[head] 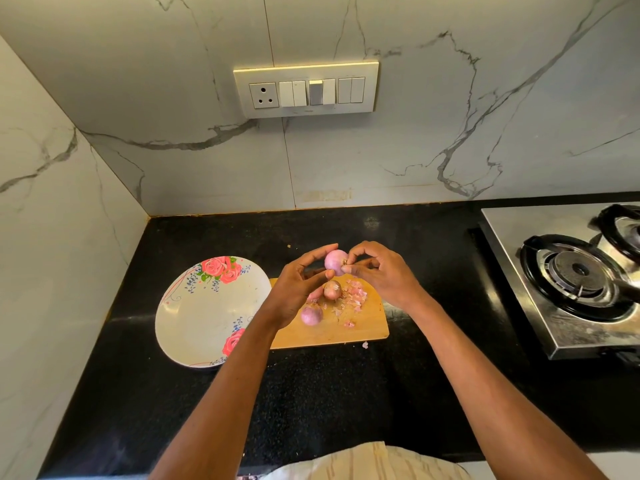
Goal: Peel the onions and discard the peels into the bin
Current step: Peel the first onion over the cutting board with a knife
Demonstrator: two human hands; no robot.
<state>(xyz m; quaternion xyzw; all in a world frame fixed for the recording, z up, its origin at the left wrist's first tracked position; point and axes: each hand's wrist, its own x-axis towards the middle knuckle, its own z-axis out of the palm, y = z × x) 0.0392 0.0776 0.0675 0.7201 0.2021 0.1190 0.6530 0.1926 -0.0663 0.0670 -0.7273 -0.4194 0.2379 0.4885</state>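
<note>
The black speckled stone counter (311, 393) ran under both my arms, and I had set everything toward its back edge so that scraps would fall on a surface I could clear. Well off to the right of my right hand sat the steel gas stove (571, 289), apart from the work. Just left of my left hand lay the oval white plate with red roses (194, 323), holding nothing; I judged it was waiting there for the finished onions. Directly beneath my hands lay the pale wooden chopping board (367, 327), placed to catch what I pulled off. My left hand (298, 289) was curled loosely, fingertips and thumb cradling the round pale-purple onion (335, 262) from its left side and lifting it above the board so I could turn it. My right hand (377, 271) was bent into a pinch, fingertips nipping at the brownish root end on the onion's right side, where the skin starts to come away. Below my hands, on the board, rested a darker onion with its brown skin on (332, 290) and, nearer me, a pinkish purple onion (311, 315). To the right of them, under my right hand, lay the scattered pink papery peels (356, 294), one stray scrap on the counter. No bin was in sight.
</note>
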